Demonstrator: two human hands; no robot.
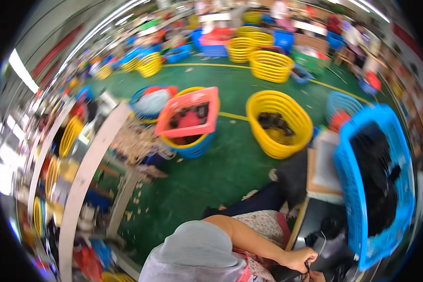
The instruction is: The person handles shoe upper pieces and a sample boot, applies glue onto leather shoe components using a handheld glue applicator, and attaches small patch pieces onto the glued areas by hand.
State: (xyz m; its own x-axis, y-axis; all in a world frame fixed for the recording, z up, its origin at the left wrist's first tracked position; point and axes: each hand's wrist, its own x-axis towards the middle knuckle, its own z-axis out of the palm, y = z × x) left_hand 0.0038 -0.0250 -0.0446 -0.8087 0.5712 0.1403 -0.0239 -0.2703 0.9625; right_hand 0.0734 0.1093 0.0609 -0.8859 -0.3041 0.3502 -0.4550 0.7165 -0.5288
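My left hand [300, 259] comes in on a bare forearm from a grey sleeve [192, 244]. Its fingers are pinched closed on a small black strip [307, 266]. Just below, at the lower edge, my right hand [316, 277] is partly cut off, its fingertips closed at the same strip. Both hands are over a dark worktop [318, 215]. On it lie bunched black pieces [332, 227], with a thin pale curved line beside them. To the right, a tilted blue basket [352, 188] holds a heap of black pieces [373, 169].
A yellow basket [254, 117] with dark pieces stands ahead on the green floor. A pink basket [212, 123] sits on stacked yellow and blue ones. A pale bench frame [80, 197] runs along the left. Scraps lie about; people are blurred at the back.
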